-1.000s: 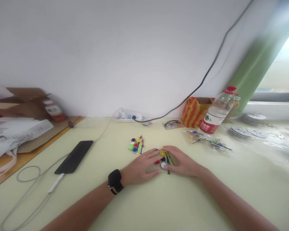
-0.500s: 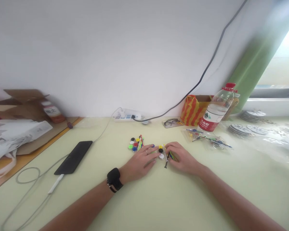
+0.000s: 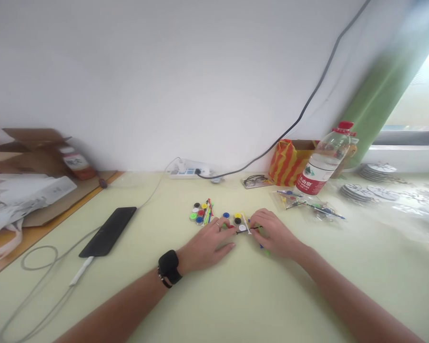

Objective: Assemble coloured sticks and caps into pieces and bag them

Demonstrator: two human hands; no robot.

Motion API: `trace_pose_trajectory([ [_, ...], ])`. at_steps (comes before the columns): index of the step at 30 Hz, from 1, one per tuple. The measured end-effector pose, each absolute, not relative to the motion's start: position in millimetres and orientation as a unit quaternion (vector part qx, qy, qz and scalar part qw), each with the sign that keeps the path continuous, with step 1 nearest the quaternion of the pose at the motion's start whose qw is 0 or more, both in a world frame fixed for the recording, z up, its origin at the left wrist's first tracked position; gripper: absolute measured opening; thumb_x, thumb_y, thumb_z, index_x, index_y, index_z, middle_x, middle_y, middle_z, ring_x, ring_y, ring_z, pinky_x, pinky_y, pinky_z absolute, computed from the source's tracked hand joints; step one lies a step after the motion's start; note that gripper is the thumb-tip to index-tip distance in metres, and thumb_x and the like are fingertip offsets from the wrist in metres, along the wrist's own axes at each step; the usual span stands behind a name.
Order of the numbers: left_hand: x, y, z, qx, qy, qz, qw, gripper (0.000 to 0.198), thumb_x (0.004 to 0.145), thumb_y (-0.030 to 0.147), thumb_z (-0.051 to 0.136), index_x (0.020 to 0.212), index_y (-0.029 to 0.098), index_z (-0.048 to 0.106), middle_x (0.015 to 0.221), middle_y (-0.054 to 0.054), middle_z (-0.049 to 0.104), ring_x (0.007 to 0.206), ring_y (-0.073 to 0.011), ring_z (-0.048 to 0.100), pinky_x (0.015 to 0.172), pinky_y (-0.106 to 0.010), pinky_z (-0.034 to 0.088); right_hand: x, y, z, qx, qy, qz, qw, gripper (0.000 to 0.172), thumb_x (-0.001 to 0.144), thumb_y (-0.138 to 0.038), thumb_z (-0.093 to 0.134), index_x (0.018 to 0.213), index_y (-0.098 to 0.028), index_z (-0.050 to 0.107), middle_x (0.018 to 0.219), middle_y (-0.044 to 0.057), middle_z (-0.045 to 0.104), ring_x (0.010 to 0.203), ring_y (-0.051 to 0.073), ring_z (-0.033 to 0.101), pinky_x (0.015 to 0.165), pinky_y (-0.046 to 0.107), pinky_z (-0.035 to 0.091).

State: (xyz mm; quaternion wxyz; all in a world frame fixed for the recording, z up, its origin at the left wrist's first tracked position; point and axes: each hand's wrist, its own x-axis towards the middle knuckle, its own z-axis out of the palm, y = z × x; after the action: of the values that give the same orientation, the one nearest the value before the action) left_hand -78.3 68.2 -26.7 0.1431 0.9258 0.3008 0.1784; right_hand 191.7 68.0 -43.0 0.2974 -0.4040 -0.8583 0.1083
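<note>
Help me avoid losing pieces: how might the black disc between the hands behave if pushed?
The black disc appears to lie flat, so it would probably slide rather than roll. Its small size suggests little weight. A push could also nudge the white disc close by.

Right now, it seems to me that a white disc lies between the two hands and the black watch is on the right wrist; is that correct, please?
Not quite: the black watch is on the left wrist, as the head view shows. A white disc does lie between the left hand and right hand.
</note>
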Motion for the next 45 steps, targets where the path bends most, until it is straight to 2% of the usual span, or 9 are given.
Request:
trace_pose_trajectory([
  [3,-78.9,68.8,-27.9,0.925,0.304,0.182,0.138,0.033,0.102,0.029,0.053,0.135,0.026,0.059,0.134,-0.011,0.053,0.116,-0.0281,0.056,0.105,-0.045,0.048,192.0,68.1,-42.8,-0.409,-0.850,0.095,0.318,0.018,0.083,-0.005,0.059,0.089,-0.022,0.057,0.091,0.005,0.069,0.093,0.025,0.060,0.084,0.040,0.048],
  [6,-79.5,69.5,-29.5,0.925,0.304,0.189,0.127,0.041,0.102,0.029,0.055,0.143,0.027,0.054,0.142,-0.012,0.052,0.125,-0.0301,0.052,0.110,-0.047,0.044,192.5,68.5,-43.7,-0.415,-0.846,0.086,0.323,0.018,0.082,-0.005,0.059,0.088,-0.022,0.058,0.089,0.004,0.069,0.090,0.024,0.061,0.083,0.040,0.047],
  [9,-80.2,69.8,-29.5,0.934,0.288,0.182,0.111,0.052,0.101,0.032,0.056,0.152,0.030,0.045,0.156,-0.010,0.043,0.132,-0.0332,0.046,0.113,-0.052,0.039,192.4,68.7,-44.5,-0.421,-0.849,0.092,0.306,0.016,0.081,-0.006,0.059,0.085,-0.022,0.058,0.084,0.003,0.069,0.083,0.023,0.063,0.082,0.039,0.047],
  [12,-80.5,69.4,-27.9,0.940,0.274,0.167,0.114,0.052,0.101,0.037,0.056,0.152,0.032,0.045,0.163,-0.007,0.037,0.129,-0.0345,0.047,0.111,-0.054,0.040,191.9,68.9,-45.8,-0.423,-0.850,0.099,0.299,0.016,0.080,-0.006,0.059,0.082,-0.022,0.058,0.080,0.002,0.068,0.079,0.021,0.063,0.084,0.039,0.048],
  [23,-80.6,69.2,-31.0,0.931,0.284,0.189,0.133,0.057,0.100,0.032,0.059,0.154,0.031,0.040,0.150,-0.008,0.050,0.129,-0.0319,0.046,0.113,-0.054,0.041,192.6,73.2,-50.7,-0.423,-0.820,0.100,0.372,0.024,0.082,-0.005,0.056,0.095,-0.024,0.064,0.091,0.003,0.073,0.090,0.023,0.066,0.085,0.039,0.049],
  [28,-79.6,70.1,-32.9,0.927,0.290,0.209,0.109,0.043,0.103,0.023,0.050,0.147,0.024,0.049,0.143,-0.012,0.052,0.130,-0.0309,0.047,0.117,-0.055,0.037,195.1,76.2,-52.1,-0.438,-0.812,0.042,0.383,0.022,0.086,-0.007,0.055,0.095,-0.023,0.066,0.092,0.005,0.073,0.093,0.024,0.065,0.087,0.041,0.046],
  [31,-78.8,72.3,-35.7,0.920,0.299,0.230,0.106,0.039,0.105,0.017,0.040,0.140,0.025,0.056,0.137,-0.012,0.054,0.125,-0.0289,0.049,0.112,-0.052,0.042,197.2,76.8,-53.8,-0.464,-0.799,0.009,0.382,0.020,0.084,-0.007,0.055,0.092,-0.023,0.065,0.091,0.004,0.073,0.091,0.024,0.065,0.087,0.040,0.045],
  [36,-77.1,77.0,-39.9,0.906,0.319,0.244,0.131,0.037,0.106,0.016,0.035,0.123,0.022,0.068,0.114,-0.011,0.058,0.106,-0.0250,0.057,0.095,-0.043,0.052,200.1,76.8,-52.7,-0.504,-0.784,-0.023,0.360,0.019,0.080,-0.006,0.054,0.085,-0.022,0.061,0.085,0.003,0.071,0.082,0.023,0.060,0.082,0.039,0.043],
  [45,-77.6,75.5,-40.2,0.909,0.277,0.259,0.172,0.028,0.102,0.020,0.051,0.126,0.026,0.065,0.132,-0.011,0.060,0.128,-0.0270,0.054,0.111,-0.045,0.047,207.3,81.8,-53.2,-0.510,-0.777,0.048,0.365,0.019,0.079,-0.007,0.051,0.083,-0.022,0.061,0.082,0.005,0.069,0.082,0.024,0.061,0.077,0.038,0.045],
])
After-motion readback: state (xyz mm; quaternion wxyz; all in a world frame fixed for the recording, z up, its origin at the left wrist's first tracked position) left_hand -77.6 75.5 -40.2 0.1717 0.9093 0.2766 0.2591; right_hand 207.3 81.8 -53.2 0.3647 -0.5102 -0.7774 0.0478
